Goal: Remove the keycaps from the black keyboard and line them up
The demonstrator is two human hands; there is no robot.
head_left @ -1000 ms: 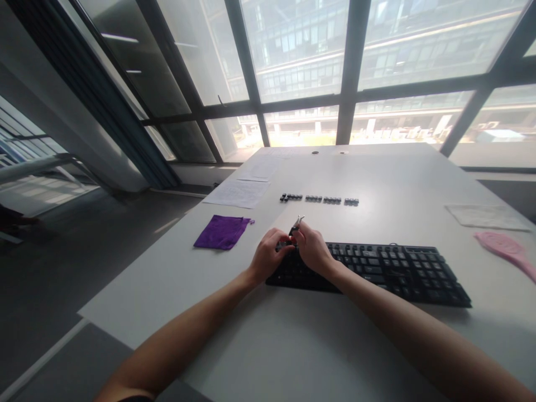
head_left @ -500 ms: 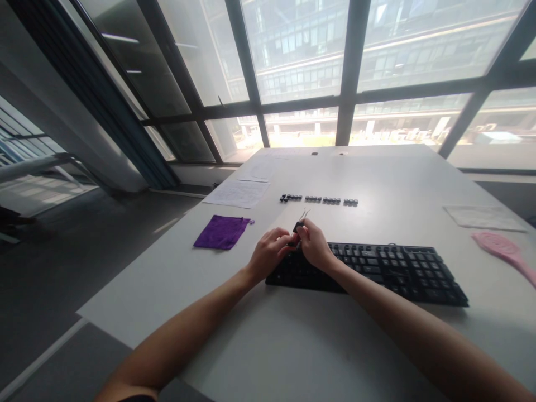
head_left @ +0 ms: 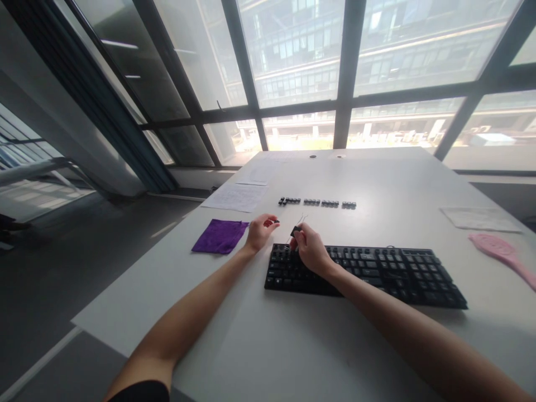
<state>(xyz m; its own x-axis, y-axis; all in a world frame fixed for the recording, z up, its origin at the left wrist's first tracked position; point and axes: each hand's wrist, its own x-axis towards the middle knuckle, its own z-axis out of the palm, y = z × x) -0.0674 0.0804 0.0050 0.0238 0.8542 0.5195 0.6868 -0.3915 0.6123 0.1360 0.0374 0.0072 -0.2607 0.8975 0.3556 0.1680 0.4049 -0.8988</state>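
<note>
Between the fingertips of my left hand (head_left: 260,231) is a small black keycap (head_left: 277,221), held above the table left of the keyboard. My right hand (head_left: 310,244) is closed round a keycap puller (head_left: 296,230) with a black grip and thin wire prongs at both ends. Its lower wires hang over the top left corner of the black keyboard (head_left: 377,271). Part of the keyboard's left half lies hidden under my right hand and forearm. Beyond my hands, several loose keycaps (head_left: 330,203) stand in a row.
A purple cloth pouch (head_left: 220,235) lies to the left, with paper sheets (head_left: 234,197) behind it. At the right are a pink brush-like object (head_left: 498,248) and a clear flat bag (head_left: 479,219). The white table (head_left: 377,173) reaches towards the windows.
My left hand has moved away from the puller, to the left and slightly up, with a keycap in its fingers. My right hand stays over the keyboard with the puller.
</note>
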